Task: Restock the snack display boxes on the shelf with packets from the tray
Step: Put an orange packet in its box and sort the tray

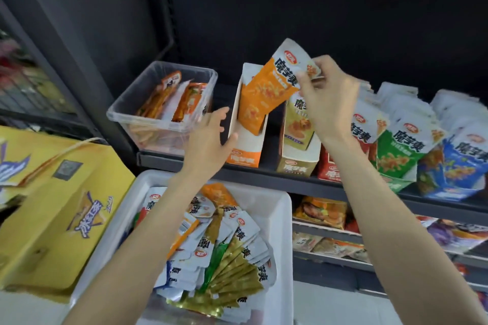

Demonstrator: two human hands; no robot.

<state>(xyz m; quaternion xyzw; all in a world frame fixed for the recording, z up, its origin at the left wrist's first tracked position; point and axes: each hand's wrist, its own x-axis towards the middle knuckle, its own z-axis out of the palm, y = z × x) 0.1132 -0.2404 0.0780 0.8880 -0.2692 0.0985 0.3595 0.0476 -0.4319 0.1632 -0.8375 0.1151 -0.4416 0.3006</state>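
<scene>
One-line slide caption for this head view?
Right hand lowers orange packets into orange display box; left hand steadies it.

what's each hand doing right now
Left hand: open, fingers straight against the side of the orange display box.
Right hand: closed, pinching the top of an orange snack packet over that box.

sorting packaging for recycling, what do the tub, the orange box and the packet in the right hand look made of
Tub: clear hard plastic, probably; the packets inside show through its walls.
Orange box: looks like printed cardboard; flat stiff walls with a pale, matte inside.
Packet, pinched by the right hand: thin plastic film, or foil laminate; it creases and its print looks slightly glossy.
</scene>
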